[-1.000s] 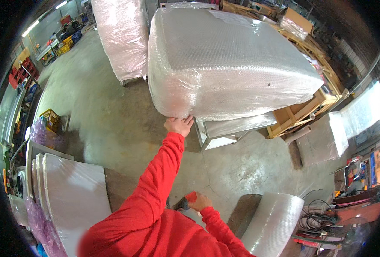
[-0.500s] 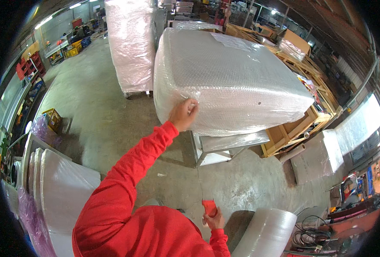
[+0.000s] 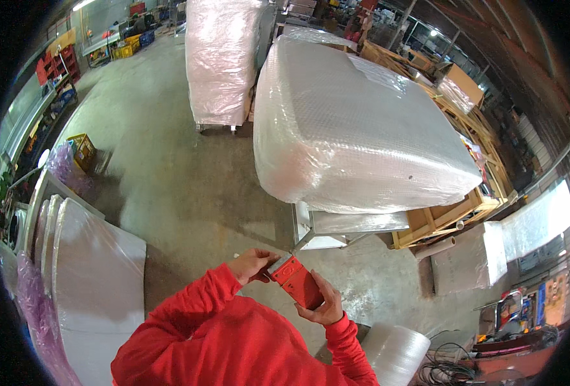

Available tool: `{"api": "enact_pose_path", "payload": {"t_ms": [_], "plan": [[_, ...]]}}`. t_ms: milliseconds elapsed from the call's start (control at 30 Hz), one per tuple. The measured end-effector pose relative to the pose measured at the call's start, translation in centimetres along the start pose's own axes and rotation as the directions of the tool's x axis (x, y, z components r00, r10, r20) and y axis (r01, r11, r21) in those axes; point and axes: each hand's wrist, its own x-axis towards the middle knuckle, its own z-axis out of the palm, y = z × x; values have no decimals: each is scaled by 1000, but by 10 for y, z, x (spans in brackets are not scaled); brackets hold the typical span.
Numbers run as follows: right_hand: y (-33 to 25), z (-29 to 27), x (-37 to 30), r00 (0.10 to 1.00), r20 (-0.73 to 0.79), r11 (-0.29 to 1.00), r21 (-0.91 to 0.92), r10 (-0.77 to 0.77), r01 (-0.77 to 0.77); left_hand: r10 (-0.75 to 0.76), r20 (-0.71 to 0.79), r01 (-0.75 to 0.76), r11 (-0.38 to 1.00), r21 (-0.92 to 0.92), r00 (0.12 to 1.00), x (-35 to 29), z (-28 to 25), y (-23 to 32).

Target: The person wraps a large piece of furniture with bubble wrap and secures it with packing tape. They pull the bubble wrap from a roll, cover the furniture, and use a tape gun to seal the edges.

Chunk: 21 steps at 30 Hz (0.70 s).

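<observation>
Together, the left hand (image 3: pixel 253 265) and right hand (image 3: pixel 325 302) hold one flat, rectangular red object (image 3: pixel 301 286) above the grey concrete floor (image 3: pixel 169 174): left closed on its grey end, right clasping its red end. Ahead, one boxy bubble-wrapped bundle (image 3: pixel 368 122) sits on one grey metal frame (image 3: pixel 307 237); one clear plastic roll (image 3: pixel 397 350) is near the right red sleeve (image 3: pixel 348 344).

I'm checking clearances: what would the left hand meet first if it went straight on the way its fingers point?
Most likely the grey end of the red handheld tool, which the right hand holds. The left hand is right at that end; whether it touches is hard to tell.
</observation>
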Motion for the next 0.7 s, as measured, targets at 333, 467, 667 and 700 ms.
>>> {"api": "enact_pose_path", "payload": {"t_ms": [333, 467, 667, 700], "plan": [[-24, 81, 59, 972, -196, 983, -95, 134, -154, 399, 222, -419, 521, 743, 890, 30, -49, 100], [-36, 73, 79, 868, -493, 984, -120, 54, -130, 658, 571, -730, -49, 682, 490, 62, 9, 223], [-24, 13, 139, 806, -569, 985, 53, 164, -163, 591, 483, -379, -301, 875, 645, 135, 72, 332], [-23, 7, 146, 825, -534, 982, 56, 184, -182, 555, 379, -251, -295, 922, 740, 139, 71, 328]]}}
